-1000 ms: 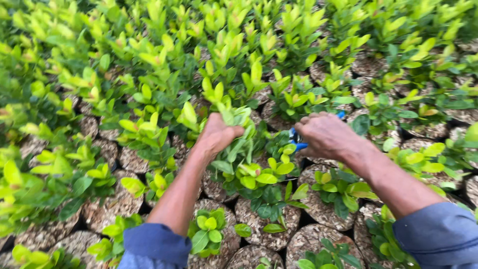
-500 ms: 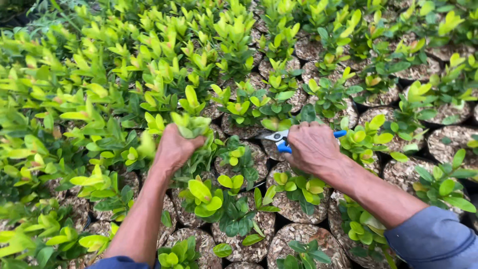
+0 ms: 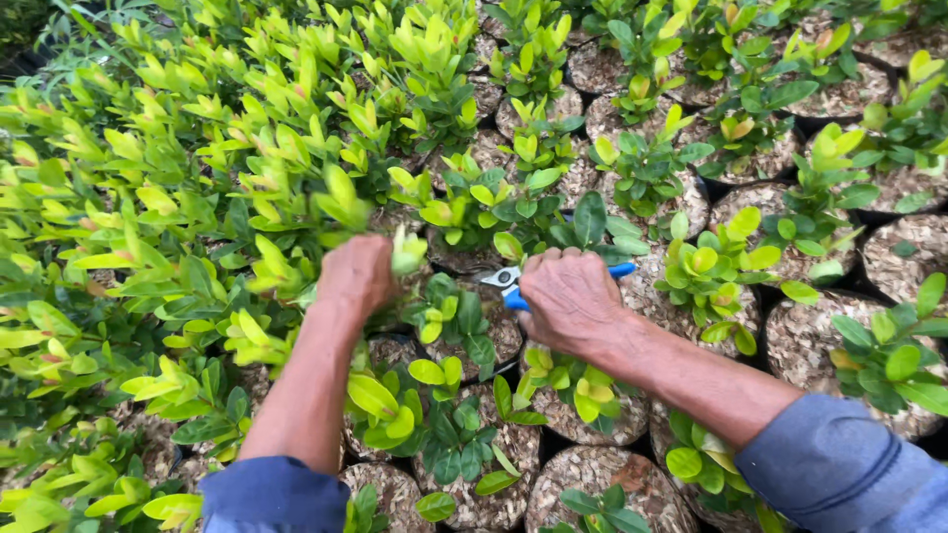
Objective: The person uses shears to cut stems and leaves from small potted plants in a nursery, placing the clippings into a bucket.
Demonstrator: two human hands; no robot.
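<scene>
Trimming is under way: the right hand (image 3: 568,296) is clenched round blue-handled pruning shears (image 3: 509,283), blades pointing left, while the left hand (image 3: 357,271) grips a yellow-green shoot tip (image 3: 407,251) above the potted seedlings (image 3: 459,326) — a cut looks to need the blades brought onto the stem. The tip is glossy, bright, blurred.

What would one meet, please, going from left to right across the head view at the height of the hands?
Tall yellow-green shrubs → left hand holding a leafy shoot → blue-handled pruning shears → right hand → potted seedling → mulch-filled pot.
</scene>
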